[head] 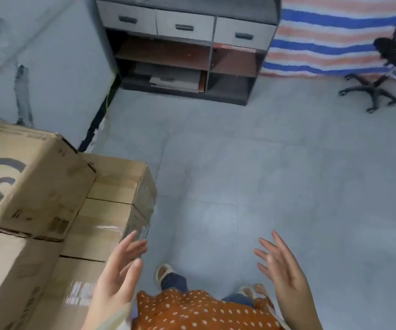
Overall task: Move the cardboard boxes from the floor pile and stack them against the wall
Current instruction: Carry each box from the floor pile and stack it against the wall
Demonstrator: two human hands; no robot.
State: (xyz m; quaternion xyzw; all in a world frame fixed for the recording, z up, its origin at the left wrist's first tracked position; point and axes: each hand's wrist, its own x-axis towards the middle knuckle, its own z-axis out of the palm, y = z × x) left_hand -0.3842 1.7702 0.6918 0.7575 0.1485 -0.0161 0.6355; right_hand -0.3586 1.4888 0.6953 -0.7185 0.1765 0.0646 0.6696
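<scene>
Several brown cardboard boxes are stacked at the left against the grey wall (49,55). The top box (32,184) carries a dark printed logo and sits on a large box (6,270). A lower taped box (116,198) stands to their right. My left hand (118,270) hovers open just off the taped box's near corner, fingers spread, holding nothing. My right hand (282,265) is open too, palm facing inward, over the bare floor, about shoulder width from the left.
A grey drawer-and-shelf cabinet (187,51) stands at the far wall. A black office chair (382,75) is at the far right, in front of a striped tarp (330,32). Grey tiled floor (263,175) spreads ahead. My slippered feet (166,272) show below.
</scene>
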